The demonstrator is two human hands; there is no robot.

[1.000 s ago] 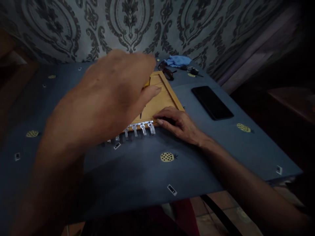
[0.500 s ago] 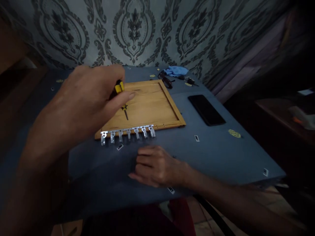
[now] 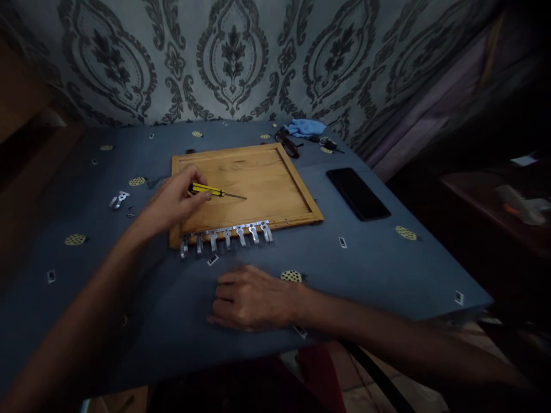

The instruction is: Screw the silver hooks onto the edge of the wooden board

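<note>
My left hand (image 3: 174,198) is closed around the handle of a yellow-and-black screwdriver (image 3: 209,190), over the left part of a framed wooden panel (image 3: 258,178). The thin metal shaft points right, across the panel's face. Along the panel's near edge runs a row of several silver metal hooks (image 3: 227,236). My right hand (image 3: 253,299) rests on the table just in front of the hooks, its fingers curled in. What it holds, if anything, is hidden.
Left of the panel lie a loose silver hook (image 3: 119,199) and a few small screws (image 3: 131,215). On the right is a black phone (image 3: 358,193). Sunglasses (image 3: 289,143), a blue cloth (image 3: 305,127) and keys (image 3: 329,143) lie behind, near the patterned curtain (image 3: 232,57).
My left hand has moved down and away from the camera with the screwdriver, which now lies nearly level instead of pointing down. My right hand has shifted slightly left.
</note>
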